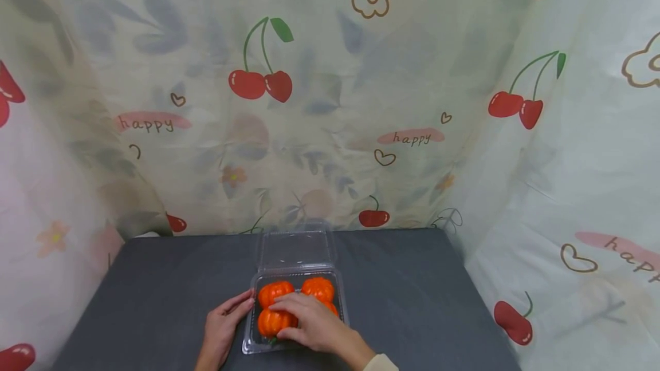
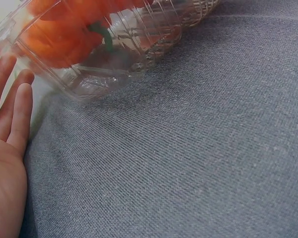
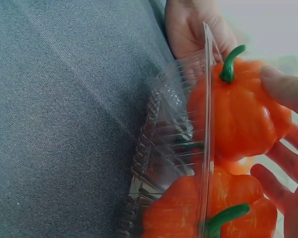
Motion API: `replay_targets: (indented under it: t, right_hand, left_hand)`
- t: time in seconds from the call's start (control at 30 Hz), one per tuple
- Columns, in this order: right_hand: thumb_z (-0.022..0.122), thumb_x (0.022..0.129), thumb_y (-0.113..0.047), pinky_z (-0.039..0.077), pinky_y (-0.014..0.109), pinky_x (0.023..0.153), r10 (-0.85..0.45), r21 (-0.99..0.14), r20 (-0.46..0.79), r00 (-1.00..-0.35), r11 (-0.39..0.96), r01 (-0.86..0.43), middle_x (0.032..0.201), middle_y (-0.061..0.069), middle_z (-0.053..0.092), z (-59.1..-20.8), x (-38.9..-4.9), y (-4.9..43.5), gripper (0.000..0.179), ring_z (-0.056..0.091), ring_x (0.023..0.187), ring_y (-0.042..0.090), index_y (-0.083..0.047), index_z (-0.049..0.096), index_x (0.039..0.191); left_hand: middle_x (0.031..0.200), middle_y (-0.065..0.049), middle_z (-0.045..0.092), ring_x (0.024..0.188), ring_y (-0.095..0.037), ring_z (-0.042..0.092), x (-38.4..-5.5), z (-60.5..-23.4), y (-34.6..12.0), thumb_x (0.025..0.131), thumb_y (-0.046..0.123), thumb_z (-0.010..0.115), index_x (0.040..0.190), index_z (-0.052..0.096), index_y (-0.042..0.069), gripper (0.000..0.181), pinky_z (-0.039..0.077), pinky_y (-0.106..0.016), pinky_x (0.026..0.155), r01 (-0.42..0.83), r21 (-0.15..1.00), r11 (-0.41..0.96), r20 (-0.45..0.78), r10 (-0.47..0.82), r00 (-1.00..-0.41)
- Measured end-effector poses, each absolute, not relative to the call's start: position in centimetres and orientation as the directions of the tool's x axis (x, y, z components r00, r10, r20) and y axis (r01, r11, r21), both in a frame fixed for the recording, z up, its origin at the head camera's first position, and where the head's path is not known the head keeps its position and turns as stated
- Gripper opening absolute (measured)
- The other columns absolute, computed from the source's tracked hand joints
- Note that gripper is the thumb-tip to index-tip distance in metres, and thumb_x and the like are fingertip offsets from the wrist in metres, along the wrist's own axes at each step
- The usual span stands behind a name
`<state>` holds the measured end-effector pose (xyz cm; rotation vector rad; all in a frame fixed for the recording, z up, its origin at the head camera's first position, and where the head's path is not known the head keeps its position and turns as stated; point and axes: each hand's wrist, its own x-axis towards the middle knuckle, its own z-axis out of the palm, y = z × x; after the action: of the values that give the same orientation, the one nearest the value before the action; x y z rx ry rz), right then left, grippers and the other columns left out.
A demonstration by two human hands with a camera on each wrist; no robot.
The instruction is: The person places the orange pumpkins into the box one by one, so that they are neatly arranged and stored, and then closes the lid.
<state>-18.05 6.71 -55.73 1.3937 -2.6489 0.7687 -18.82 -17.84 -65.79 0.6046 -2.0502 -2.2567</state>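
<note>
A clear plastic clamshell box [image 1: 250, 346] stands on the dark table, its lid [image 1: 296, 252] tipped back. Several orange bell peppers with green stems sit in it. My right hand [image 1: 321, 325] reaches over the box and grips the front-left bell pepper [image 1: 270, 323] between thumb and fingers. In the right wrist view that pepper [image 3: 238, 116] overlaps the box rim, its stem showing. A second pepper [image 3: 238, 193] is beside it. My left hand [image 1: 223, 324] is at the box's left wall, fingers extended with fingertips right at the rim. The right hand partly hides the peppers on the right.
The grey cloth-covered table [image 1: 407, 296] extends on both sides of the box. A pale curtain [image 1: 319, 130] printed with cherries and flowers surrounds the table at the back and sides.
</note>
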Motion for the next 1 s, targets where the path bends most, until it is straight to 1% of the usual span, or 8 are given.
replay_targets:
  t: [0.1,0.2,0.4,0.5,0.67,0.8,0.9,1.0]
  right_hand:
    - [0.073,0.093,-0.041,0.05,0.035,0.111,-0.759,-0.417,0.25,-0.601,0.476,-0.774,0.14,-0.007,0.064,-55.7,-18.0,6.7,0.052,0.061,0.128,0.011,-0.024,0.06,0.14]
    - [0.074,0.092,-0.043,0.05,0.034,0.111,-0.758,-0.428,0.255,-0.601,0.469,-0.773,0.139,-0.008,0.064,-55.7,-18.0,6.7,0.053,0.061,0.127,0.01,-0.023,0.061,0.139]
    - [0.071,0.095,-0.038,0.05,0.032,0.11,-0.758,-0.448,0.288,-0.585,0.433,-0.782,0.133,-0.007,0.067,-55.7,-18.1,6.7,0.044,0.063,0.122,0.008,-0.019,0.065,0.134]
    - [0.069,0.097,-0.035,0.05,0.031,0.111,-0.761,-0.453,0.284,-0.583,0.43,-0.781,0.132,-0.007,0.068,-55.6,-18.1,6.8,0.04,0.063,0.122,0.008,-0.019,0.065,0.133]
    - [0.068,0.099,-0.033,0.051,0.027,0.106,-0.763,-0.454,0.275,-0.585,0.433,-0.778,0.131,-0.006,0.067,-55.0,-18.4,7.2,0.036,0.063,0.121,0.009,-0.018,0.065,0.132]
    - [0.068,0.099,-0.032,0.052,0.03,0.105,-0.733,-0.478,0.259,-0.629,0.468,-0.743,0.13,-0.006,0.067,-54.3,-18.9,8.0,0.035,0.063,0.12,0.01,-0.018,0.066,0.13]
    - [0.067,0.099,-0.035,0.053,0.034,0.106,-0.685,-0.508,0.238,-0.689,0.517,-0.69,0.131,-0.007,0.067,-54.0,-19.5,9.0,0.035,0.062,0.122,0.012,-0.019,0.066,0.13]
    - [0.068,0.098,-0.036,0.052,0.04,0.108,-0.619,-0.533,0.227,-0.752,0.567,-0.628,0.131,-0.008,0.066,-53.9,-20.2,10.0,0.034,0.06,0.124,0.014,-0.024,0.066,0.13]
  left_hand:
    - [0.11,0.008,0.079,0.097,0.005,0.072,-18.8,-65.8,-17.8,0.08,0.027,0.088,0.13,0.069,0.003,0.059,0.058,-0.016,0.084,-0.243,0.962,-0.124,-0.269,-0.28,-0.922]
    - [0.108,0.01,0.079,0.098,0.004,0.072,-18.8,-65.8,-17.8,0.078,0.029,0.09,0.13,0.069,0.003,0.061,0.058,-0.015,0.084,-0.238,0.962,-0.133,-0.267,-0.28,-0.922]
    - [0.106,0.013,0.079,0.099,0.005,0.072,-18.7,-65.7,-17.8,0.074,0.036,0.091,0.13,0.069,0.002,0.069,0.057,-0.013,0.085,-0.217,0.966,-0.141,-0.248,-0.269,-0.931]
    - [0.104,0.015,0.079,0.099,0.006,0.072,-18.7,-65.7,-17.8,0.075,0.035,0.091,0.129,0.069,0.002,0.068,0.056,-0.012,0.085,-0.215,0.967,-0.139,-0.246,-0.268,-0.932]
    - [0.103,0.015,0.079,0.098,0.006,0.072,-18.6,-65.6,-17.8,0.076,0.032,0.091,0.129,0.069,0.002,0.065,0.056,-0.012,0.084,-0.222,0.964,-0.144,-0.254,-0.271,-0.928]
    - [0.104,0.014,0.079,0.099,0.006,0.072,-18.6,-65.6,-17.9,0.074,0.035,0.091,0.131,0.068,0.002,0.069,0.056,-0.012,0.086,-0.222,0.963,-0.151,-0.255,-0.259,-0.931]
    - [0.104,0.015,0.079,0.099,0.006,0.071,-18.6,-65.5,-17.9,0.074,0.038,0.091,0.131,0.067,0.002,0.072,0.056,-0.012,0.085,-0.225,0.963,-0.149,-0.258,-0.257,-0.932]
    - [0.102,0.016,0.079,0.099,0.006,0.072,-18.6,-65.5,-17.9,0.074,0.036,0.091,0.132,0.067,0.001,0.072,0.056,-0.012,0.085,-0.229,0.962,-0.151,-0.262,-0.262,-0.929]
